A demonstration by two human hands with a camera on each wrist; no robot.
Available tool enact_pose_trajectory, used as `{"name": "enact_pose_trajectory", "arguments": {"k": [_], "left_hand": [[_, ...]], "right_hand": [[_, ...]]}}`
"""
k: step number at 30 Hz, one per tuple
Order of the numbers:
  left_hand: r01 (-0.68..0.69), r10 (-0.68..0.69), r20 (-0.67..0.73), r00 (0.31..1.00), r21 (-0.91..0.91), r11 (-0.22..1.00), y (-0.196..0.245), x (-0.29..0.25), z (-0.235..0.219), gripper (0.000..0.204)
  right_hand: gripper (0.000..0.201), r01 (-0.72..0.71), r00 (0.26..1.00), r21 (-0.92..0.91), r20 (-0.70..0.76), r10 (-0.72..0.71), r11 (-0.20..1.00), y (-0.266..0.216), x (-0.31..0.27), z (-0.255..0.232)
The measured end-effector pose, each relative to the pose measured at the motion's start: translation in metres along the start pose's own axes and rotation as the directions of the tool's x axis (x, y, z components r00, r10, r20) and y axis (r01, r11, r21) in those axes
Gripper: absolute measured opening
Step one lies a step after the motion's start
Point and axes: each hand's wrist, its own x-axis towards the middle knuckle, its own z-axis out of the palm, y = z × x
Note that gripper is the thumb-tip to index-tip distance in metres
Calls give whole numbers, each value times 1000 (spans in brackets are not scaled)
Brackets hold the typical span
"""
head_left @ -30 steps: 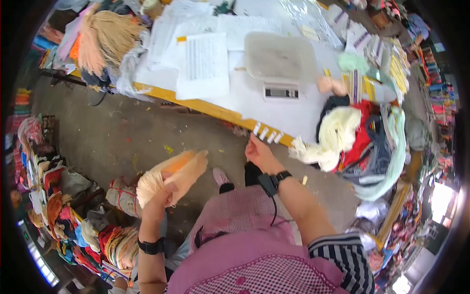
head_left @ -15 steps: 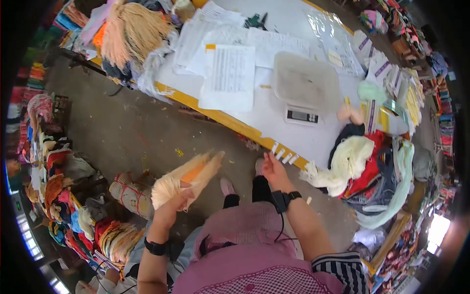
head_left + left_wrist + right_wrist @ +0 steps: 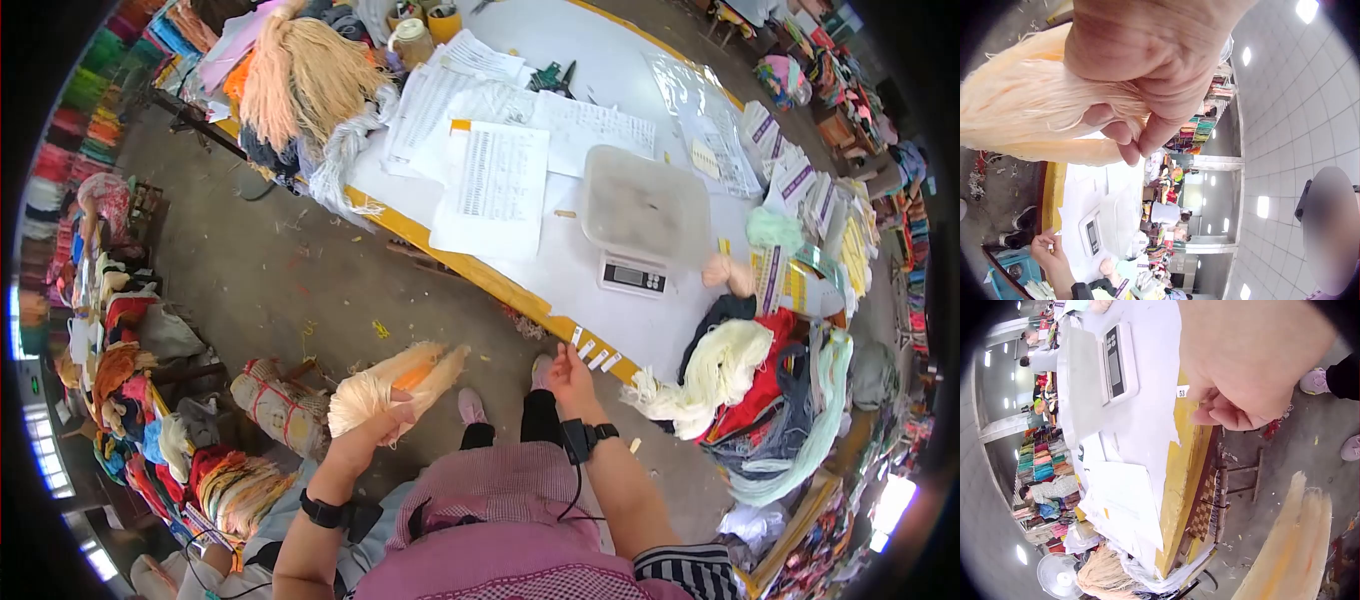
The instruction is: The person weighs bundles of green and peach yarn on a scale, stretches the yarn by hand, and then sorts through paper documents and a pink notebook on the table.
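Note:
My left hand [image 3: 385, 425] grips a skein of pale peach yarn [image 3: 360, 392], thumb and fingers closed round its near end. An orange strip shows along the skein's middle, and its loose end points toward the table. In the left wrist view the fingertips bunch the strands of the yarn [image 3: 1029, 112] together. At the table's front edge, my right hand [image 3: 572, 385] pinches a small white paper label [image 3: 1182, 392] marked 53 between thumb and curled fingers. Several similar white labels [image 3: 598, 359] lie in a row on the yellow edge beside it.
A digital scale [image 3: 633, 277] with a clear plastic tub [image 3: 645, 205] on top stands on the table [image 3: 570, 235]. Printed sheets [image 3: 490, 190] lie left of it. Cream yarn [image 3: 725, 365] hangs over the right corner; beige yarn [image 3: 315, 75] heaps at the left. A wrapped bundle [image 3: 280, 410] sits on the floor.
The head view has shifted, so the table appears lower and further right. My right hand stays at the labels on the table edge, and my left hand keeps hold of the skein.

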Motion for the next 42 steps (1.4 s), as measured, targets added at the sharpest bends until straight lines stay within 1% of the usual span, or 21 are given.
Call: {"name": "enact_pose_trajectory", "arguments": {"k": [3,6,7,9,11,13,14,16,20,22,25,29,31,32,35,37,38,39,40,41,42], "left_hand": [[-17,17,-6,1000,-2,1000,2,0,3,18],[-12,12,-11,1000,57,998,0,4,-1,31],[-16,16,-14,1000,56,998,3,4,2,31],[-104,104,6,995,-13,994,12,5,13,53],[-140,140,1,990,6,990,20,10,22,60],[-170,171,-4,985,25,985,24,15,30,68],[-198,199,-3,980,65,978,26,17,33,67],[-221,222,-2,975,103,970,31,23,40,66],[-323,323,20,946,117,939,43,34,51,66],[-373,372,34,928,137,918,42,38,49,67],[-383,382,36,924,48,922,47,40,50,66],[-393,392,23,920,58,918,44,45,51,67],[-474,477,34,878,186,860,40,50,51,67],[-487,487,41,872,176,856,41,52,52,67],[-411,419,-5,908,189,892,43,52,55,67],[-369,385,-43,922,206,906,45,50,56,67],[-368,384,-41,923,207,907,46,48,55,67],[-308,321,-46,946,178,935,49,46,53,67],[-279,291,-48,956,164,946,52,44,51,67],[-250,260,-50,964,151,956,56,42,50,68],[-272,271,33,962,171,947,60,37,49,68]], "right_hand": [[12,-1,999,-6,-37,1,1000,2,0,-3],[10,-152,988,12,-13,152,988,10,-11,-2],[10,-154,988,9,-9,154,988,15,-24,12],[12,-333,940,-154,20,340,930,28,-57,47],[14,-359,927,-216,29,373,908,36,-81,83],[16,-264,880,-447,251,403,855,38,-107,121],[16,-266,880,-448,248,404,854,38,-117,137],[17,-115,833,-602,375,407,790,37,-132,161],[16,-125,820,-685,335,463,718,43,-147,185],[16,-66,817,-689,379,436,722,48,-146,188],[16,-35,811,-712,389,436,701,50,-149,197],[18,5,827,-757,370,423,653,54,-146,197],[18,88,849,-813,363,383,576,56,-146,200],[18,104,851,-814,370,373,571,56,-145,201],[19,135,849,-841,371,377,523,55,-143,201],[22,217,849,-902,364,384,374,53,-143,203],[27,307,855,-921,378,356,239,50,-141,205],[27,306,855,-921,378,356,241,47,-138,204],[25,615,750,-772,635,186,159,45,-132,202],[24,840,540,-542,840,45,20,44,-128,200],[24,840,542,-543,839,44,21,47,-125,203]]}}
